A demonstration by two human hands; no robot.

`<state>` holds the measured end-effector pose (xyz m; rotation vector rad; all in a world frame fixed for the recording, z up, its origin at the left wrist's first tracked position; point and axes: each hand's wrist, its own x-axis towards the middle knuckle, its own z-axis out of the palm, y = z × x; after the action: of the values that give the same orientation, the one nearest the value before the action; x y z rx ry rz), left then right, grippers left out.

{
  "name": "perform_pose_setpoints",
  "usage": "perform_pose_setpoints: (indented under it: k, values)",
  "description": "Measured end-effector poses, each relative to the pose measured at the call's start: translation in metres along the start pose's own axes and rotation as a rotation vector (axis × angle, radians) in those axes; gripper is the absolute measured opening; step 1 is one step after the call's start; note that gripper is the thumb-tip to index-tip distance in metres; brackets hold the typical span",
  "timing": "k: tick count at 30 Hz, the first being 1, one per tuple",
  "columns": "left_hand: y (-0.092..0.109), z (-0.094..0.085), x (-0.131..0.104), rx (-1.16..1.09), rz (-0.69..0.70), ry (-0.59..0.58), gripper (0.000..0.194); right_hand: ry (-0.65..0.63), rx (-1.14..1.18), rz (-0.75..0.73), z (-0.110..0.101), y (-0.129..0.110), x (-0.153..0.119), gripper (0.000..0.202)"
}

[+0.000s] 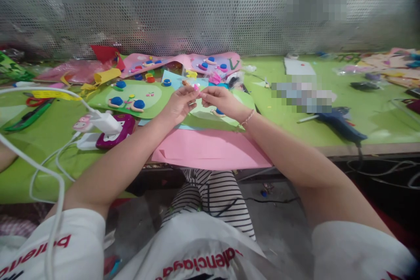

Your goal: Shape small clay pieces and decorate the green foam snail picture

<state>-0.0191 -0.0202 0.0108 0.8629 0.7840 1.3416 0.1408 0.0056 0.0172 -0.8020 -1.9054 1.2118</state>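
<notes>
At the far left of the green counter (39, 140) lie a green-handled utility knife (28, 117) and red-handled scissors (34, 101); a white cable (46, 170) loops across the surface to a white charger (106, 122), which rests against a purple and white paper punch (114, 133); just behind these sits a green foam card (131, 98) dotted with blue clay shapes; further back lie pink foam cards (183, 63) with similar decorations. Near the middle, the left hand (179, 104) and the right hand (219, 99) meet above the counter; the fingers (192, 91) of both are pinched together on a small pink piece (196, 87), held between the fingertips, its exact form too small to tell; a thin bracelet (247, 117) circles the right wrist. Below the hands a pink foam sheet (210, 148) overhangs the counter's front edge. To the right lies a blue glue gun (339, 123), well apart from the hands; a white sheet (298, 68) lies behind it.
</notes>
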Motion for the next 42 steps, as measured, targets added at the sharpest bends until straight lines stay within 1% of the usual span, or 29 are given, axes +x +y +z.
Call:
perform_pose_setpoints:
  k: [4, 7, 10, 13, 17, 24, 30, 34, 39, 42]
  values:
    - [0.000, 0.001, 0.000, 0.022, 0.006, 0.037, 0.026, 0.007, -0.006, 0.010, 0.002, -0.001, 0.000, 0.016]
    - [-0.001, 0.000, 0.001, 0.038, 0.015, 0.035, 0.025, 0.009, -0.005, 0.027, 0.002, 0.000, 0.000, 0.014]
    - [0.000, 0.000, 0.001, 0.073, 0.047, 0.040, 0.023, 0.031, -0.015, 0.031, 0.002, 0.002, 0.000, 0.010]
    - [0.002, 0.001, 0.000, 0.153, 0.096, 0.085, 0.021, 0.059, -0.031, 0.004, 0.003, 0.005, 0.002, 0.006]
    - [0.004, 0.002, 0.001, 0.238, 0.134, 0.155, 0.024, 0.082, -0.050, -0.047, 0.003, 0.009, 0.004, 0.012]
    - [0.003, -0.002, 0.004, 0.365, 0.182, 0.203, 0.023, 0.126, -0.122, -0.103, 0.004, 0.013, 0.004, 0.022]
    - [0.005, -0.001, 0.002, 0.426, 0.168, 0.209, 0.024, 0.142, -0.282, -0.112, 0.008, 0.007, 0.000, 0.026]
    - [0.005, -0.001, 0.001, 0.406, 0.157, 0.199, 0.020, 0.153, -0.309, -0.146, 0.009, 0.005, -0.002, 0.025]
    - [0.004, 0.000, 0.002, 0.387, 0.144, 0.187, 0.016, 0.157, -0.315, -0.147, 0.007, 0.009, 0.000, 0.027]
    - [0.004, 0.000, 0.003, 0.411, 0.155, 0.179, 0.015, 0.148, -0.344, -0.155, 0.006, 0.010, 0.001, 0.025]
